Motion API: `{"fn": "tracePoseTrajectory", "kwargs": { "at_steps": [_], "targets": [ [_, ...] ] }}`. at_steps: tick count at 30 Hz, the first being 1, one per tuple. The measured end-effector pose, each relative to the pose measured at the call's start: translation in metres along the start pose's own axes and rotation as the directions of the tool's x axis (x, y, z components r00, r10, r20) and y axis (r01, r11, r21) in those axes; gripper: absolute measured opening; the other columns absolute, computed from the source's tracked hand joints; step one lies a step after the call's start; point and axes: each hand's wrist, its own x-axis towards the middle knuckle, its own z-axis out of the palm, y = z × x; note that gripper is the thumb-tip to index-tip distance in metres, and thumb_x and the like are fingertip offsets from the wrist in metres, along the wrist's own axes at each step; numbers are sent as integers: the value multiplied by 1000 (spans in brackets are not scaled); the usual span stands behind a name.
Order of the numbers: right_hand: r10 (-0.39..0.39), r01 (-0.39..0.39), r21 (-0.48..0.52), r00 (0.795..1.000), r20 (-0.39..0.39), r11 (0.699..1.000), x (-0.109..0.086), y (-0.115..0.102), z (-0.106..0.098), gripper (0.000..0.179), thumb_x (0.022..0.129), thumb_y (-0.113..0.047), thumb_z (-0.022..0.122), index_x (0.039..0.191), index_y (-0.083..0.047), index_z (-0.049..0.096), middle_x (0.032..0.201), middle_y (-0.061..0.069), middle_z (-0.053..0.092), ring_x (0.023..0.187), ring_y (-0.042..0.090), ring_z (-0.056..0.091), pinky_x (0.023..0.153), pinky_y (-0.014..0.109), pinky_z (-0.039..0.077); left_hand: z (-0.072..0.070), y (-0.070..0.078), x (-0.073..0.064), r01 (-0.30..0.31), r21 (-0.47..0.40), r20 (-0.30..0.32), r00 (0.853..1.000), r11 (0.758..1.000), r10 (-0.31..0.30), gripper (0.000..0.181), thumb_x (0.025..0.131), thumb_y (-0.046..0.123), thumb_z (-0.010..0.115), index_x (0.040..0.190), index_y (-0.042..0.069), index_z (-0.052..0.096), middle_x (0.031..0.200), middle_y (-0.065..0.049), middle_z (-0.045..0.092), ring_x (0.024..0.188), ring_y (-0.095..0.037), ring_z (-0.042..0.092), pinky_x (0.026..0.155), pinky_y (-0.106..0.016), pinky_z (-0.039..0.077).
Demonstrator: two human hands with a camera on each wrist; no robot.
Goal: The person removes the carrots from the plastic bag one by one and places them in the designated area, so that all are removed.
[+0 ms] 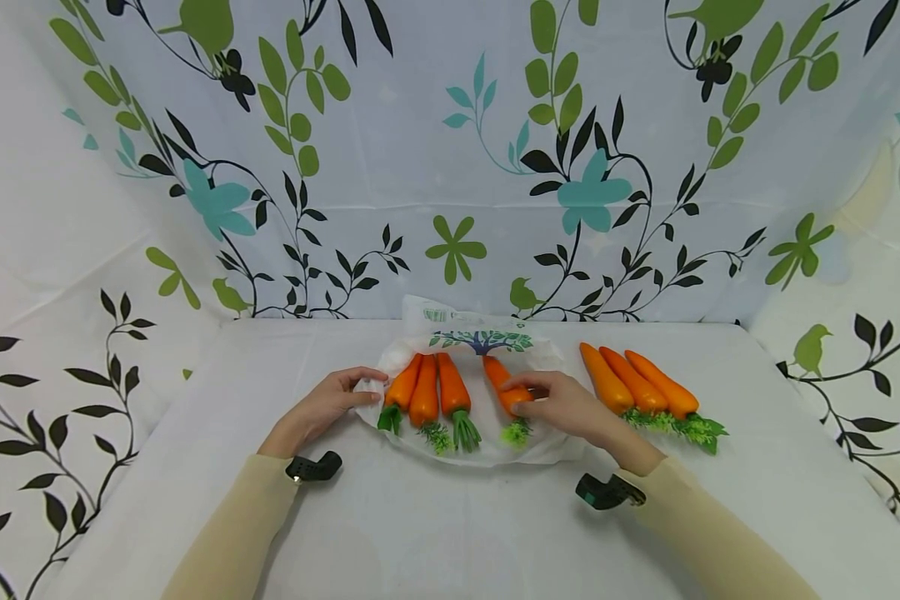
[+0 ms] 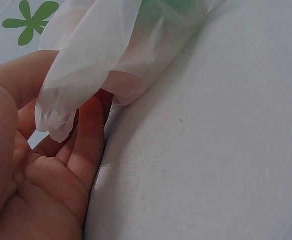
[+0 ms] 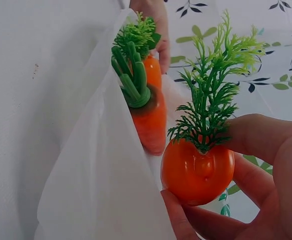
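Note:
A translucent white plastic bag with a tree print lies at the table's middle. My left hand pinches its left edge; in the left wrist view the crumpled plastic passes between thumb and fingers. My right hand grips an orange toy-like carrot with feathery green leaves, at the right part of the bag. The right wrist view has its round top between thumb and fingers. Left of it are three more carrots: the left one, the middle one and the right one, tops towards me.
Three more carrots lie side by side right of the bag, partly behind my right forearm, with green leaves towards me. A white cloth covers the table. A leaf-patterned curtain hangs behind.

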Motion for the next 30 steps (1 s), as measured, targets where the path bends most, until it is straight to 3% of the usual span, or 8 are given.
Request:
{"fn": "tracePoseTrajectory", "kwargs": {
  "at_steps": [13,23,30],
  "targets": [
    [-36,36,22,999,14,999,-13,2,-9,31,95,-28,69,125,-21,69,129,4,62,120,30,54,101,50,46,-1,-2,0,-1,5,-5,1000,1000,1,39,91,22,73,128,10,65,151,-12,43,145,-32,20,118,-60,4],
    [-60,60,18,998,15,998,-31,6,-12,30,95,-25,68,124,-21,69,121,1,65,110,25,57,95,42,50,0,-2,0,0,9,-1,1000,1000,0,40,91,23,73,129,11,65,153,-11,40,146,-32,18,118,-60,3],
    [-52,52,6,999,-14,999,-46,6,-17,29,94,-24,69,123,-22,69,127,4,62,110,24,59,94,40,52,-3,-3,1,-1,18,-4,1000,1000,1,39,91,24,74,128,13,66,153,-10,40,147,-31,19,118,-60,3]
  ]
}}
